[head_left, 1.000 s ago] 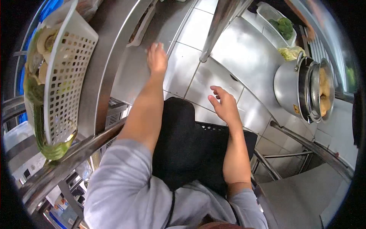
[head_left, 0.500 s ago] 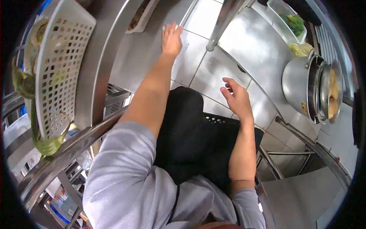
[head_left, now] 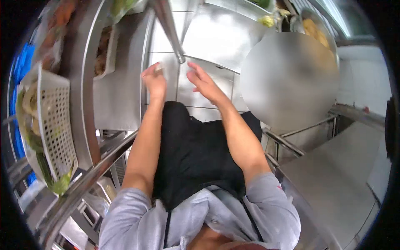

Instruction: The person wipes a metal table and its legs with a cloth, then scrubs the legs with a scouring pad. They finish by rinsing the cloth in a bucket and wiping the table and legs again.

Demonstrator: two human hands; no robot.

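Note:
Both of my hands are over the white-tiled floor, ahead of my black apron. My left hand (head_left: 155,85) is raised with its fingers bent and somewhat apart. Motion smears its fingertips, and a pale patch shows near them. To its right, my right hand (head_left: 204,83) is open, with the thumb apart from the stretched fingers and nothing visible in it. The two hands do not touch. A metal table leg (head_left: 173,37) stands just beyond and between them.
At left are a white perforated basket (head_left: 56,121) with green vegetables and a steel counter edge (head_left: 85,83). At right, a large blurred round grey shape (head_left: 287,79) stands before a bowl of yellowish pieces (head_left: 314,33). Metal rails (head_left: 104,154) flank me.
My left hand has drawn back from further forward, and my right hand has moved left, bringing them closer together. The view has shifted; the round grey shape now looms larger at right.

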